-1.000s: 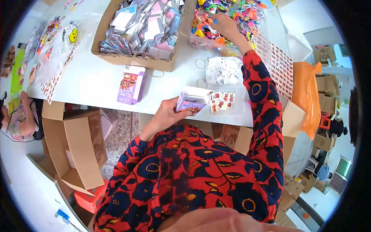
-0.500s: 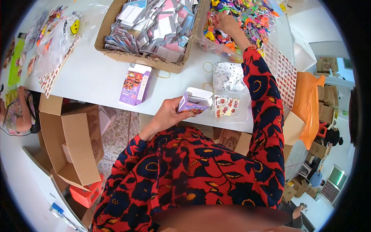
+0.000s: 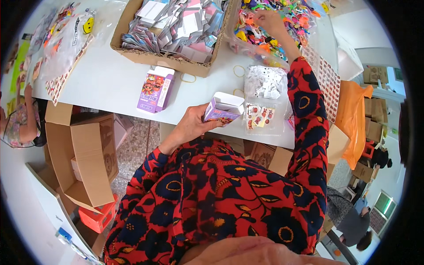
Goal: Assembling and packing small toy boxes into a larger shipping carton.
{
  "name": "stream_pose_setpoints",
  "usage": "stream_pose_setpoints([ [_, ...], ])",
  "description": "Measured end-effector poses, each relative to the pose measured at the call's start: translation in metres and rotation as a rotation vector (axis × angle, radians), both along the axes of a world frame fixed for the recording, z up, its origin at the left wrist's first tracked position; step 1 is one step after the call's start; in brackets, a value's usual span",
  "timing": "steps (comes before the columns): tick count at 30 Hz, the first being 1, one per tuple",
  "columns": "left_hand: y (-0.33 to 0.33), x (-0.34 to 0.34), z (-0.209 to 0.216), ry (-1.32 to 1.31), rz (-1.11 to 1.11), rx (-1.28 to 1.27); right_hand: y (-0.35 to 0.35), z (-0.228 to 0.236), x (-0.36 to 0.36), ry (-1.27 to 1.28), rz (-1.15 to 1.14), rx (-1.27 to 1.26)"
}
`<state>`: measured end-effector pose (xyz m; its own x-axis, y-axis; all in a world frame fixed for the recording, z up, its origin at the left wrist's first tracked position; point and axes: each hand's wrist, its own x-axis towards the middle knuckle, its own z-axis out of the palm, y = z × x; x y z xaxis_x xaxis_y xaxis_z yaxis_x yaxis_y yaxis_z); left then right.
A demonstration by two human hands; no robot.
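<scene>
My left hand [image 3: 191, 127] is closed round a small purple carton [image 3: 222, 109] with its top flaps open, held above the table's front edge. My right hand [image 3: 270, 23] is over a clear plastic bin [image 3: 230, 37] full of small colourful plastic toys [image 3: 265, 44]. Its fingers are curled together; whatever they hold is too small to make out. A matching purple carton [image 3: 155, 90] rests on the table to the left, its top flap up. Beside the held carton are a clear bag of white folded papers [image 3: 265, 83] and a clear bag of red-printed stickers [image 3: 259, 118].
A cardboard tray [image 3: 165, 62] of loose cards sits at the back. Rubber bands [image 3: 188, 78] lie near it. Sticker sheets [image 3: 330, 90] and an orange bag [image 3: 354, 121] are at right. Open cardboard boxes [image 3: 90, 163] stand at left. Other people [image 3: 24, 121] are at the far left and lower right.
My right hand has shifted slightly to the right and lifted a little over the toys, its fingers now curled. My left hand keeps the carton nearly in place. A person at lower right shows more.
</scene>
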<state>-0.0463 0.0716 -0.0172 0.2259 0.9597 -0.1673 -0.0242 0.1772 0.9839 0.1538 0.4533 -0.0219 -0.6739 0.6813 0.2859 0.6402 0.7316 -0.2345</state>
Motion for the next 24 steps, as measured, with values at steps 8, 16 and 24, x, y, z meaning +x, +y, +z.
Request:
stream_pose_setpoints([
  [8, 0.005, 0.004, 0.006, -0.025, -0.022, -0.085, -0.120, 0.127, 0.017, 0.265, 0.034, -0.588],
  [16, 0.003, 0.032, 0.017, -0.116, 0.007, 0.055, -0.228, 0.154, 0.022, 0.449, 0.214, -0.880],
  [24, -0.012, 0.042, 0.036, -0.247, 0.009, 0.020, -0.281, 0.142, 0.026, 0.582, 0.183, -0.969],
])
